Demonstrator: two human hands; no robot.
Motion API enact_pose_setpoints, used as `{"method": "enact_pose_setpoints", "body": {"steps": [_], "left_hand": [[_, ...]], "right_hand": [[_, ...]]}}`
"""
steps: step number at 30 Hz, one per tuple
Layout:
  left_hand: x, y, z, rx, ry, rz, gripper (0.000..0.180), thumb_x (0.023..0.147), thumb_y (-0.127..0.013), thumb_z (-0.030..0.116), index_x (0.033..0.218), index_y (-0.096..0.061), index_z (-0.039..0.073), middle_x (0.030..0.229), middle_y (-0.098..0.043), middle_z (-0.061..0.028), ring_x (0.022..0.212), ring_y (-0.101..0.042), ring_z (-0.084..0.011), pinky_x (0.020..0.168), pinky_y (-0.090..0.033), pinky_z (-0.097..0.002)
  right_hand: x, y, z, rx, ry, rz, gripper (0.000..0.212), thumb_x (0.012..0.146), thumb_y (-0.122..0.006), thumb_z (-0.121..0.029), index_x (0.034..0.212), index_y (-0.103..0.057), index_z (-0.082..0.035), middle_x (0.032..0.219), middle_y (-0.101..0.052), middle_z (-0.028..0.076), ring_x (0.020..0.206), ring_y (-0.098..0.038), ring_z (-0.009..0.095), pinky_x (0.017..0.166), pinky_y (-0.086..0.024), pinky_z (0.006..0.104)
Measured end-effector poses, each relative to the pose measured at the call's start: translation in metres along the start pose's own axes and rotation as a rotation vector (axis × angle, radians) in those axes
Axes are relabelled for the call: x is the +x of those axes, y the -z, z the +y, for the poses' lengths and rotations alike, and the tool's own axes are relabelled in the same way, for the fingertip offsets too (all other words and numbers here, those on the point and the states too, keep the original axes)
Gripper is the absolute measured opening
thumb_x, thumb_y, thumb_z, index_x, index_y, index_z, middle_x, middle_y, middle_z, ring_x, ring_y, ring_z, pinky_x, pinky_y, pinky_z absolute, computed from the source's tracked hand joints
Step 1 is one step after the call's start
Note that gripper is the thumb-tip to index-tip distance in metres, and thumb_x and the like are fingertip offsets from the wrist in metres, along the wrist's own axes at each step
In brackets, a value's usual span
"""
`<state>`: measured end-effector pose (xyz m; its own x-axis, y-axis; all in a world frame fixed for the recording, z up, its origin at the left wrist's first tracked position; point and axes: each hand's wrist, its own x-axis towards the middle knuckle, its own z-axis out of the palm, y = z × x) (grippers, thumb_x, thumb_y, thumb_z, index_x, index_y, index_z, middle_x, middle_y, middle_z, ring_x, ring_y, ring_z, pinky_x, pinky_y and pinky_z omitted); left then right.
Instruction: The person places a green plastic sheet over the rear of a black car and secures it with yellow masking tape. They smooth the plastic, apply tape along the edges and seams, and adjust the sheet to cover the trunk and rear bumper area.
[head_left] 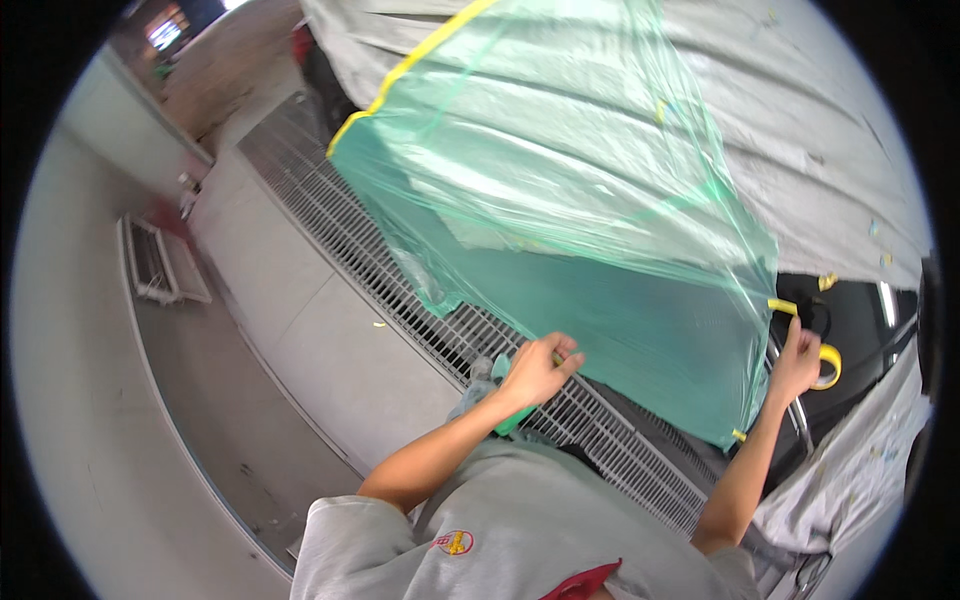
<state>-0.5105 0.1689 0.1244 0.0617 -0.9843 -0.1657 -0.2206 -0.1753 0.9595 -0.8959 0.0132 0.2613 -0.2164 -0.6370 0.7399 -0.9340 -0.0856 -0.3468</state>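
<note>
Translucent green masking film [640,310] drapes over the side of a covered car. My right hand [797,360] is at the film's right edge, its index finger stretched to a short strip of yellow tape [783,306] there. A roll of yellow tape [830,367] sits against the curled fingers of that hand and appears held by them. My left hand [543,370] is closed in front of the film's lower edge, fingers bent together. Whatever it pinches, if anything, is too small to make out. Another bit of yellow tape [739,435] marks the film's lower right corner.
Grey-white cover sheeting [800,190] lies over the car, with a black glossy panel [860,315] bare at the right. Yellow tape [410,62] edges the film's upper left. Floor grating [350,215] runs below. A wall [70,380] stands left.
</note>
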Motion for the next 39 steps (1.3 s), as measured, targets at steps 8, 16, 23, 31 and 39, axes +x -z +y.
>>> {"method": "enact_pose_setpoints", "body": {"steps": [8, 16, 23, 31, 39], "left_hand": [[-0.069, 0.031, -0.002, -0.031, 0.044, 0.234, 0.055, 0.099, -0.072, 0.037, 0.130, -0.057, -0.006, 0.095, -0.073, -0.0113, 0.086, -0.069, -0.0207, 0.081, -0.055, -0.0362], [-0.069, 0.107, -0.027, -0.112, -0.046, 0.361, 0.045, 0.110, -0.050, 0.039, 0.126, -0.051, -0.003, 0.103, -0.067, -0.0190, 0.088, -0.069, -0.0287, 0.081, -0.054, -0.0401], [-0.069, 0.260, -0.089, -0.272, -0.054, 0.431, 0.040, 0.110, -0.052, 0.039, 0.116, -0.054, 0.000, 0.088, -0.066, -0.0105, 0.081, -0.065, -0.0166, 0.075, -0.053, -0.0325], [-0.094, 0.508, -0.155, -0.752, 0.121, 0.300, 0.031, 0.109, -0.057, 0.024, 0.123, -0.071, 0.000, 0.109, -0.074, -0.0049, 0.093, -0.067, -0.0119, 0.084, -0.056, -0.0294], [-0.060, 0.640, -0.189, -0.842, 0.130, 0.552, 0.012, 0.102, -0.067, 0.010, 0.103, -0.074, 0.002, 0.097, -0.075, -0.0036, 0.085, -0.066, -0.0096, 0.077, -0.056, -0.0279]], "right_hand": [[-0.197, -0.011, -0.169, 0.796, 0.092, -0.826, 0.020, 0.091, -0.076, -0.015, 0.104, -0.072, 0.000, 0.093, -0.068, 0.011, 0.086, -0.065, 0.021, 0.080, -0.052, 0.0364], [-0.256, -0.017, -0.300, 1.022, 0.350, -1.181, 0.026, 0.093, -0.071, -0.013, 0.113, -0.069, 0.003, 0.103, -0.065, 0.018, 0.094, -0.063, 0.036, 0.086, -0.050, 0.0432], [-0.272, -0.084, -0.466, 0.861, 0.567, -1.615, 0.031, 0.085, -0.080, -0.015, 0.106, -0.065, 0.002, 0.105, -0.066, 0.017, 0.097, -0.065, 0.033, 0.087, -0.050, 0.0419], [-0.325, -0.157, -0.677, 1.133, 0.582, -1.537, 0.027, 0.090, -0.079, -0.014, 0.110, -0.069, 0.001, 0.116, -0.064, 0.015, 0.107, -0.063, 0.030, 0.095, -0.050, 0.0391], [-0.350, -0.245, -0.809, 1.208, 0.670, -1.538, 0.033, 0.086, -0.077, -0.007, 0.119, -0.072, 0.000, 0.128, -0.065, 0.019, 0.116, -0.065, 0.035, 0.100, -0.051, 0.0431]]}}
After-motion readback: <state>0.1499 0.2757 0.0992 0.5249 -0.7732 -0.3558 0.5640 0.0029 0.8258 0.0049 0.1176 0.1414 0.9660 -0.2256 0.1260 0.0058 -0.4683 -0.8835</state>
